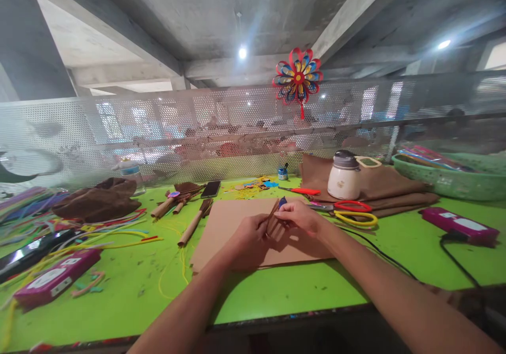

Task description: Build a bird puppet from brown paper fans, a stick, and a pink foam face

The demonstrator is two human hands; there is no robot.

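Both hands meet over a tan board [229, 217] on the green table. My left hand [255, 230] pinches the left side of a small folded brown piece [275, 226]. On its right, my right hand [296, 217] has its fingers closed round a small dark blue item [282, 202] at the top of the brown piece. Whether that blue item is a cap or a scrap is too small to tell. Scissors with red handles [351, 206] and a yellow-handled pair [356, 218] lie right of my right hand.
A white flask [344, 177] stands on brown cloth [379, 185] at the back right, near a green basket [454, 177]. Rolled brown pieces [192, 230] and a phone [211, 189] lie left of the board. Purple power strips [59, 279] [458, 225] flank the table.
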